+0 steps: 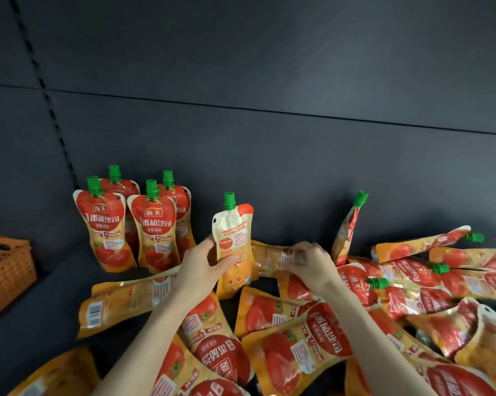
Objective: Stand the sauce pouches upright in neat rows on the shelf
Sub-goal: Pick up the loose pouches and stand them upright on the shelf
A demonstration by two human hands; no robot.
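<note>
My left hand (202,265) grips an upright sauce pouch (234,224) with a green cap, its pale back label facing me. My right hand (312,262) is blurred and holds the edge of a flat-lying pouch (272,257) just right of it. Several pouches (132,221) stand upright in two short rows at the back left of the dark shelf (41,304). Another pouch (348,227) leans against the back wall on the right. Many pouches (298,347) lie flat in a loose pile across the front and right.
An orange woven basket (7,270) sits at the left edge of the shelf. The dark back panel (269,138) rises right behind the pouches. Bare shelf surface shows between the basket and the standing pouches.
</note>
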